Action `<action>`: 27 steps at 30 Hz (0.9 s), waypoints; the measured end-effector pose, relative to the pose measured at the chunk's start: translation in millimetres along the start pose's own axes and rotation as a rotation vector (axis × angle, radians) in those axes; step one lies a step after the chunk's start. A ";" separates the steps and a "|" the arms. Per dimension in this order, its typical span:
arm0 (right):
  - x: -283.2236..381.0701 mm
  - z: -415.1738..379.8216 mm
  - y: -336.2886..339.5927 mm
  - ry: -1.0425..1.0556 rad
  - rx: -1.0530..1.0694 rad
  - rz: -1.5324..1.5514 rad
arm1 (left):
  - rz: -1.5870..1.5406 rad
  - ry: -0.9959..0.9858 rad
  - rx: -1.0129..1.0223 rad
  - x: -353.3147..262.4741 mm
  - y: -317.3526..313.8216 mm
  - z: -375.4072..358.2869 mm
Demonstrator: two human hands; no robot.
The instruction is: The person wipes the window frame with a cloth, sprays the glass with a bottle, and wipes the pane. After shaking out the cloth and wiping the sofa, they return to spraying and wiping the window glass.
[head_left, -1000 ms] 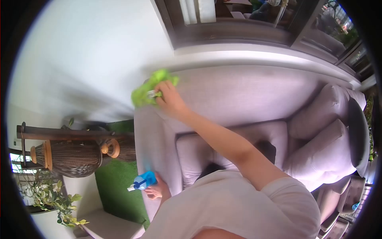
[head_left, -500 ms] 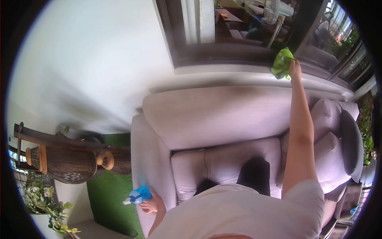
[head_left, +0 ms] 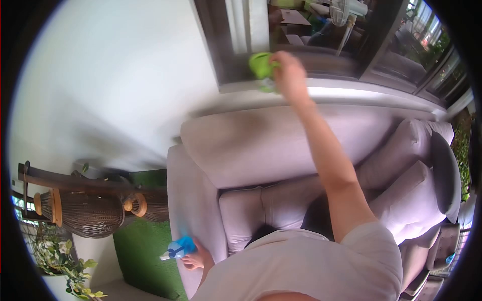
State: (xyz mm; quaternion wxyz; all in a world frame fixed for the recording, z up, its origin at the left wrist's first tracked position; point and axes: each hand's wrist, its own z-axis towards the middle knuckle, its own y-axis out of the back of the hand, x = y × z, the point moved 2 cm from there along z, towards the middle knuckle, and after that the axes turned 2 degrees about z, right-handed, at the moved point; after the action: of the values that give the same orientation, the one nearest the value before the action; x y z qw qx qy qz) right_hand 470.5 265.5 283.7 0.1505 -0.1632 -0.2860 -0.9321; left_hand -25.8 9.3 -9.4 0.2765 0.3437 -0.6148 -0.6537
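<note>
The green cloth [head_left: 262,67] sits in the upper centre of the frame, pressed against the dark window frame [head_left: 221,45] just above the pale sill [head_left: 351,95]. The right hand [head_left: 288,75] grips it: the fingers are closed on the cloth, which bunches out to the left of the knuckles. Motion blur softens both hand and cloth. The right arm extends from the lower right of the frame diagonally up across the sofa backrest [head_left: 261,145].

The left hand [head_left: 196,258] is at the lower centre-left, beside the sofa armrest [head_left: 193,200]. Its fingers are curled around a blue spray bottle [head_left: 178,248], whose pale nozzle points toward the left of the frame. No label or writing can be read on the bottle, and its contents cannot be made out.

The sofa is light grey-lilac. Its seat cushions [head_left: 266,205] occupy the centre, and several loose cushions [head_left: 416,190] are stacked at the right end. A dark object lies on the seat, partly hidden behind the arm and the person's light shirt [head_left: 301,266].

At the left of the frame stand woven wicker vessels [head_left: 93,213] on a dark wooden rack [head_left: 65,175]; what they contain cannot be seen. Green artificial turf [head_left: 143,251] lies below them, and a leafy plant [head_left: 60,261] fills the lower left corner. Behind the glass in the upper right, a standing fan [head_left: 346,10] is visible. No brands or readable text appear anywhere.
</note>
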 end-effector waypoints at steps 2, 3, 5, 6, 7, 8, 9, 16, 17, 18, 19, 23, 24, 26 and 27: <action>-27.2 8.1 45.0 0.071 -0.185 -0.184 | -0.021 -0.003 -0.060 0.0 -1.4 -1.2; -49.0 9.8 64.1 -0.020 -0.158 -0.291 | -0.036 -0.016 -0.060 0.4 -2.2 0.0; -114.4 6.4 82.9 -0.242 -0.018 -0.426 | -0.055 -0.022 -0.058 -1.3 -3.6 -0.8; -150.5 -1.9 76.6 -0.236 -0.015 -0.424 | -0.045 -0.026 -0.078 -2.0 -3.6 -0.9; -192.6 -15.9 61.8 -0.404 0.085 -0.488 | -0.033 -0.034 -0.096 -1.2 -3.4 -1.4; -214.1 -23.6 53.2 -0.574 0.184 -0.550 | -0.034 -0.033 -0.094 -0.6 -3.9 -1.6; -182.9 -26.5 42.0 -0.702 0.145 -0.640 | -0.038 -0.029 -0.091 -0.3 -4.4 -1.2; -41.8 -19.2 -76.2 -0.260 0.254 -0.600 | -0.081 -0.044 -0.107 -2.0 -3.1 -0.3; -27.2 -16.2 -85.6 -0.187 0.327 -0.512 | -0.082 -0.059 -0.108 -2.8 -3.1 0.9; -23.6 -15.1 -101.4 -0.085 0.337 -0.307 | -0.054 -0.051 -0.104 -2.0 -3.3 0.5; -9.4 -10.7 -100.9 0.037 0.272 0.017 | -0.027 -0.036 -0.098 -1.2 -4.5 -1.5; 2.1 19.0 -50.3 -0.323 0.017 0.162 | -0.040 -0.024 -0.183 4.9 -14.6 2.4; -1.3 25.0 -29.8 -0.277 -0.067 0.053 | -0.052 -0.032 -0.137 2.8 -8.4 0.9; -24.9 28.0 -5.8 -0.194 -0.145 -0.105 | -0.058 -0.021 -0.087 2.7 -6.6 -1.0; -28.0 30.2 -1.8 -0.157 -0.143 -0.157 | -0.043 -0.030 -0.138 2.3 -7.7 -1.0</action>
State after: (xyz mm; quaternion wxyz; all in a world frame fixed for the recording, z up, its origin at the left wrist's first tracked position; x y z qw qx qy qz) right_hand 501.7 289.8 295.5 0.0423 -0.2233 -0.2418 -0.9433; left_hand -26.0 7.6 -17.3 0.2762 0.3272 -0.5648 -0.7054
